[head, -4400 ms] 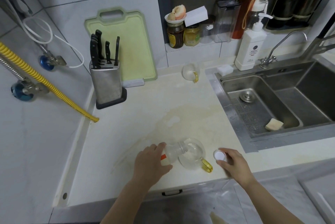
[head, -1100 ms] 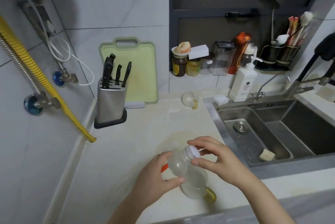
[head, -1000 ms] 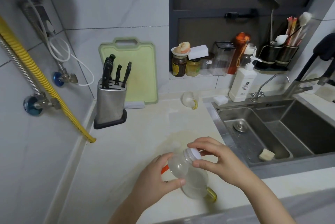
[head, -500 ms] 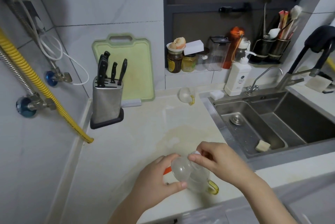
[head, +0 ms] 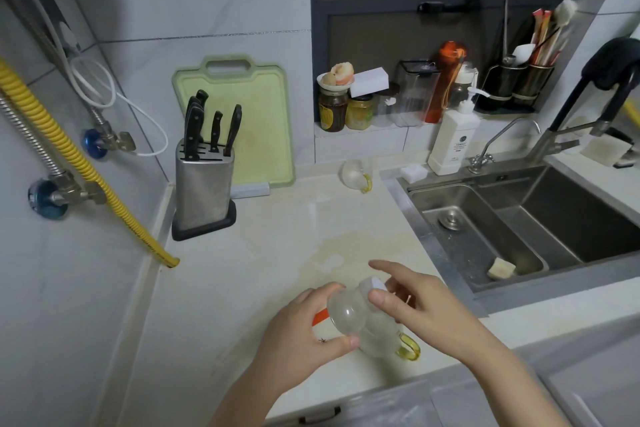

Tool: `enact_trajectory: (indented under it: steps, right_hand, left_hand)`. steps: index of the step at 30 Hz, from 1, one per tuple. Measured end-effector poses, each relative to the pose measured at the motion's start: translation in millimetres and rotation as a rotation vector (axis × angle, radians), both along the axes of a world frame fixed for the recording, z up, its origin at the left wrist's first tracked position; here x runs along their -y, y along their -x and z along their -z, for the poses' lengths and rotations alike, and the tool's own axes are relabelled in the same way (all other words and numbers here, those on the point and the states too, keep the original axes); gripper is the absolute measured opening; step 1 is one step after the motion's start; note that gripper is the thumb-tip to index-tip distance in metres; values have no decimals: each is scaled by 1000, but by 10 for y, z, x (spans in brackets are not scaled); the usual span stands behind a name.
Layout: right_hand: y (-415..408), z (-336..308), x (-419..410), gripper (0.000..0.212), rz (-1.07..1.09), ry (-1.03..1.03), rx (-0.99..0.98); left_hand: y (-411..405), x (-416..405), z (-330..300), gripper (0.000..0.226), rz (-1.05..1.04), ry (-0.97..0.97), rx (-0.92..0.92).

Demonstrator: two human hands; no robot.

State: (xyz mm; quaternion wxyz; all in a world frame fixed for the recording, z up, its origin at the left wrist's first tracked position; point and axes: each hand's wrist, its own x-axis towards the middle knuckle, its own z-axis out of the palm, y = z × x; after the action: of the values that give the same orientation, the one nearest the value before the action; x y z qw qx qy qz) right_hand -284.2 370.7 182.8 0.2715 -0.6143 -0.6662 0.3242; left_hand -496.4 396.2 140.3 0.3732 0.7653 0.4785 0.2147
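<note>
Bottle work at the near edge of the surface [head: 242, 288]: the left hand [head: 301, 340] has its fingers curled round the body of a clear plastic bottle [head: 346, 312], held tilted with the neck toward the right hand [head: 429, 309]. Thumb and curled fingers of the right hand pinch the white cap [head: 373, 285] at the bottle's mouth, forefinger stretched out free just beyond it. A glass cup [head: 381, 340] with a yellow handle stands on the surface right under the bottle, just beyond the left thumb tip, below the right palm.
</note>
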Motion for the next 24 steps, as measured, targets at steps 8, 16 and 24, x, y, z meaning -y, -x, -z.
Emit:
enact_trajectory:
  steps: [8,16,24]
  right_hand:
    - [65,62,76,22,-5,-44,-50]
    - [88,72,90,35,-98,-43,-134]
    - [243,122,119,36,88,-113,-79]
  left_hand:
    - [41,39,27,62,-17,-27,-49]
    - [46,60,12,55,-15,57,61]
    - [44,88,-14,50,7,-15,-43]
